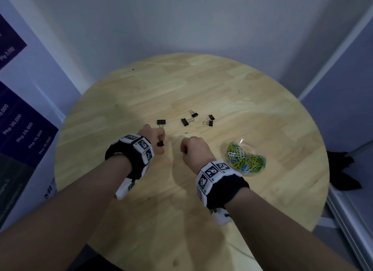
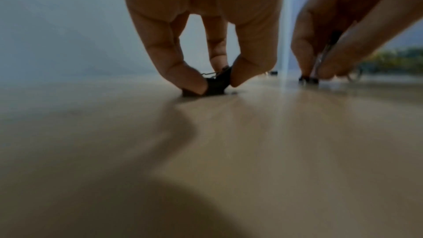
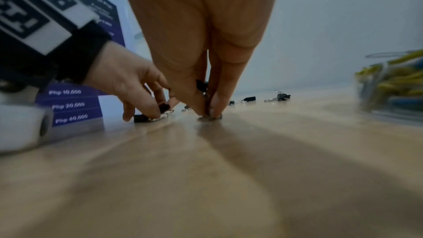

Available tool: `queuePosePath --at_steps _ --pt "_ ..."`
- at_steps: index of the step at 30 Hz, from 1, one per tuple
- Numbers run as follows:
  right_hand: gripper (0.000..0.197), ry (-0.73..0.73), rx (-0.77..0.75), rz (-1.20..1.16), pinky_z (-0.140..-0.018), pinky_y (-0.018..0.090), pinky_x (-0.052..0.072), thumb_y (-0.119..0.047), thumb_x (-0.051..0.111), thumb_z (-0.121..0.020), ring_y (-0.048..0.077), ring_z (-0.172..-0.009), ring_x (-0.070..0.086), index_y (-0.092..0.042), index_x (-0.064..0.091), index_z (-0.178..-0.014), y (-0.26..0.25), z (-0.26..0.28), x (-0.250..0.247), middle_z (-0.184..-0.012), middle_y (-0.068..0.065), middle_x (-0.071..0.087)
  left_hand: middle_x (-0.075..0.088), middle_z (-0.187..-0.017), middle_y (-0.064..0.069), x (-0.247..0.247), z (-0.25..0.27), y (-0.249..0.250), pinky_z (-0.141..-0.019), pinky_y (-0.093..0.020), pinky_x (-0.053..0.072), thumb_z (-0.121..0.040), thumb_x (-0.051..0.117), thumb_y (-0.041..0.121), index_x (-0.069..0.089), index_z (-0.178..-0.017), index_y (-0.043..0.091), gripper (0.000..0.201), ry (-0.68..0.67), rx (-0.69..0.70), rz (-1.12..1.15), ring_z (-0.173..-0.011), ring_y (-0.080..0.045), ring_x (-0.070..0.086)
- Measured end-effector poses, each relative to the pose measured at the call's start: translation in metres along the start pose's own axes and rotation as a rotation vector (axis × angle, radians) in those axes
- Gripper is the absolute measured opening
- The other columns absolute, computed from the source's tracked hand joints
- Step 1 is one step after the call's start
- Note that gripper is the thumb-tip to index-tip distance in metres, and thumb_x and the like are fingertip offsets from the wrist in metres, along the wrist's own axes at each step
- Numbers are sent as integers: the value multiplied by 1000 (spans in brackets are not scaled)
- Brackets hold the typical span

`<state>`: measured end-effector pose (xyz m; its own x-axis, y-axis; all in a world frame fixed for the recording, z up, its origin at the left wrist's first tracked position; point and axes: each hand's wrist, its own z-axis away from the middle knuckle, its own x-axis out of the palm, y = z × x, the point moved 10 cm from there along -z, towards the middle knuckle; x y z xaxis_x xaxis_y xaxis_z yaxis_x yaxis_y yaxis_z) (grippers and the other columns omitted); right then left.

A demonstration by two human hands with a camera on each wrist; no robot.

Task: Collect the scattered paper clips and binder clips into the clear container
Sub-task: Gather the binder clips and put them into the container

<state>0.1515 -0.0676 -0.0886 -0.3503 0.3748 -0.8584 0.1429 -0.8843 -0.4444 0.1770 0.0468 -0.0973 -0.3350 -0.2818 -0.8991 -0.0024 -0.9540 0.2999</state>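
On the round wooden table [image 1: 201, 85], my left hand [image 1: 160, 142] pinches a small black binder clip [image 2: 216, 84] between thumb and fingertip, right at the surface. My right hand [image 1: 184, 149] is curled beside it, fingertips down on the wood. In the right wrist view a black binder clip [image 3: 201, 84] is tucked between its fingers, and the tips pinch something small that I cannot make out. Several more black binder clips lie beyond, one [image 1: 161, 122] just past my left hand, others [image 1: 184, 122] to its right. The clear container [image 1: 241, 142] holds coloured paper clips [image 1: 248, 159].
The container stands to the right of my right hand, near the table's right side. Walls close in behind the table, and a purple price poster [image 1: 22, 129] stands at the left. A dark object [image 1: 341, 170] lies past the right edge.
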Motion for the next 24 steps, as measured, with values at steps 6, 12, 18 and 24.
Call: queuePosePath --at_steps 6,12,18,24 --pt "34 -4 61 -120 -94 36 51 7 45 -86 33 -103 62 -4 70 -106 16 -2 -2 -114 19 65 55 -78 -3 -11 2 -4 -65 -22 36 -80 64 8 43 -62 21 30 26 -68 105 -73 -21 52" --pt "32 91 58 -218 -97 26 47 6 49 -85 27 -106 63 -5 72 -104 20 6 -20 -108 15 71 72 -100 -9 -21 5 -22 -76 -21 51 -81 62 3 72 -83 9 11 71 -203 290 -85 -22 65" --pt "18 273 149 -530 -66 19 55 1 71 -76 14 -54 61 -1 74 -93 58 21 -89 -83 16 72 69 -96 -7 -15 5 -25 -54 -7 50 -81 69 8 72 -93 9 12 33 -242 391 -63 -7 65" --pt "18 217 395 -462 -78 40 59 5 75 -70 31 -72 69 6 72 -88 156 42 -132 -89 23 71 62 -122 -5 0 10 -12 -76 -19 36 -74 78 24 65 -115 13 44 -121 -204 50 -94 -17 55"
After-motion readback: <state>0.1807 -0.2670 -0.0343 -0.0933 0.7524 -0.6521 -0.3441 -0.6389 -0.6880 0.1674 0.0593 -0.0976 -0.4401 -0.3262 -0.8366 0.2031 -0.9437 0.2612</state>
